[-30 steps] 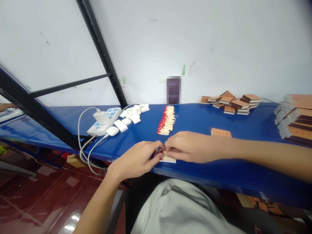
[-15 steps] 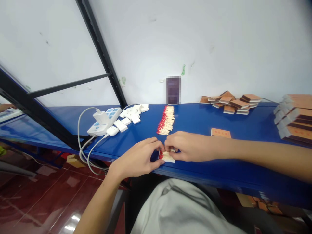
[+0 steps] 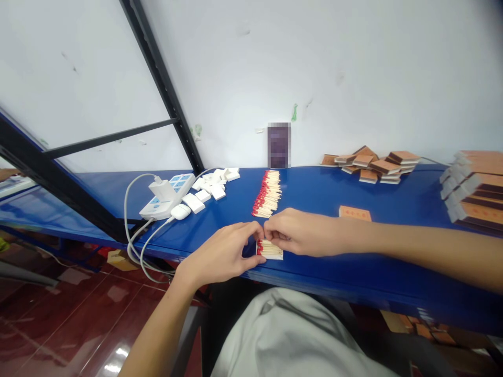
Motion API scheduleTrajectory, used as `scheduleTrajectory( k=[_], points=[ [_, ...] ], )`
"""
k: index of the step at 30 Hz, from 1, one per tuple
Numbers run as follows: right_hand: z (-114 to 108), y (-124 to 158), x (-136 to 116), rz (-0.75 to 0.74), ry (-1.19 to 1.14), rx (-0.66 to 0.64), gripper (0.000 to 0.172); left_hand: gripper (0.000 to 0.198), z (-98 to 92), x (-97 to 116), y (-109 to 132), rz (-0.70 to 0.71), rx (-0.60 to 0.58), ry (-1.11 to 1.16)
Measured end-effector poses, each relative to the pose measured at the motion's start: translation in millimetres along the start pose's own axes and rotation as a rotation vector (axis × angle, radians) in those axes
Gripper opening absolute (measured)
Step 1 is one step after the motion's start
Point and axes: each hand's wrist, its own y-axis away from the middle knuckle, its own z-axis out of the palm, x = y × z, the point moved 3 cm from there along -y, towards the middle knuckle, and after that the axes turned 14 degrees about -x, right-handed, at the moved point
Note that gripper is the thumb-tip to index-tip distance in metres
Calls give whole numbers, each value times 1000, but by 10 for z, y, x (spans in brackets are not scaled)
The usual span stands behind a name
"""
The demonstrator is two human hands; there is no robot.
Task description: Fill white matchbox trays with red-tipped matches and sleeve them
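A small white matchbox tray (image 3: 280, 257) lies near the front edge of the blue table, filled with red-headed matches (image 3: 270, 248). My left hand (image 3: 231, 251) grips the tray's left end between thumb and fingers. Over the tray's far side is my right hand (image 3: 288, 230), its fingers bent and pressed together; whatever they pinch, if anything, is hidden. Beyond both hands a long row of loose matches (image 3: 268, 192) lies with the red heads to the left. An orange matchbox cover (image 3: 354, 213) rests behind my right forearm.
White trays (image 3: 212, 183) lie piled at the left beside a power strip (image 3: 168, 196), a white earphone case (image 3: 181, 211) and cables. Orange matchboxes (image 3: 369, 163) are heaped at the back right, with larger stacked packs (image 3: 477, 188) farther right. A black metal frame (image 3: 157, 68) rises at the left.
My right hand has lifted slightly and drawn back toward the far side of the tray, uncovering more of the matches in it. My left hand stays on the tray.
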Motion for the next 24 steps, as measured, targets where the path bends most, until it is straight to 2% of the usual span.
scheduleTrajectory(
  k=[10, 13, 16, 18, 21, 24],
  points=[
    [12, -18, 69, -17, -63, -26, 8, 19, -7, -7, -18, 44, -3, -2],
    [-30, -5, 89, 18, -39, -25, 11, 23, 3, -19, -32, 49, 14, 7],
    [-91, 0, 168, 78, 67, 42, 16, 35, -5, -38, -29, 54, 31, 37],
    [-106, -15, 249, 122, 157, 93, 18, 41, -21, -80, -21, 34, 46, 60],
    [-55, -70, 378, 193, 254, 116, 17, 34, -37, -206, -32, -23, 95, 43],
    [36, -132, 467, 213, 284, 161, 25, 32, -13, -363, -95, -87, 167, -67]
  ],
)
